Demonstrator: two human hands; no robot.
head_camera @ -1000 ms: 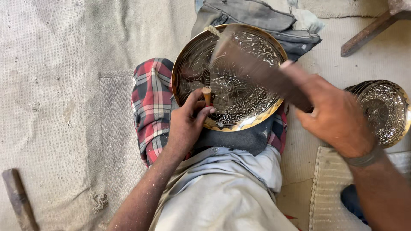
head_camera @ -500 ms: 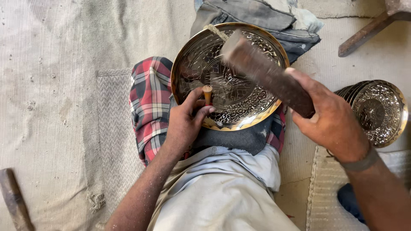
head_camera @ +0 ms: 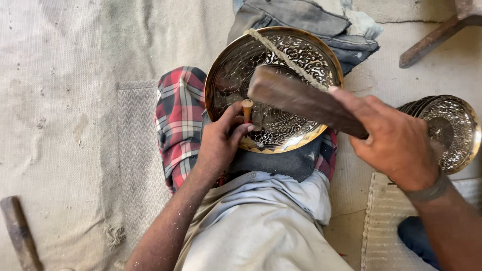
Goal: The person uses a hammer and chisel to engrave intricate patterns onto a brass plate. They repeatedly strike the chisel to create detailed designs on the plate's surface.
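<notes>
On lap, engraved brass plate [head_camera: 281, 100], punch [head_camera: 247, 109], mallet [head_camera: 301, 100]

The engraved plate [head_camera: 281, 100] lies on the person's lap; a stack of plates [head_camera: 449, 130] stands right of it, on the floor [head_camera: 60, 100].

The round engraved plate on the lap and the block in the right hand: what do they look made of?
Round engraved plate: probably brass, polished; golden rim, mirror-like glints, fine scrollwork. Dark brown block held by the right hand: likely wood; matte, dull surface, though motion blur leaves it uncertain.
</notes>
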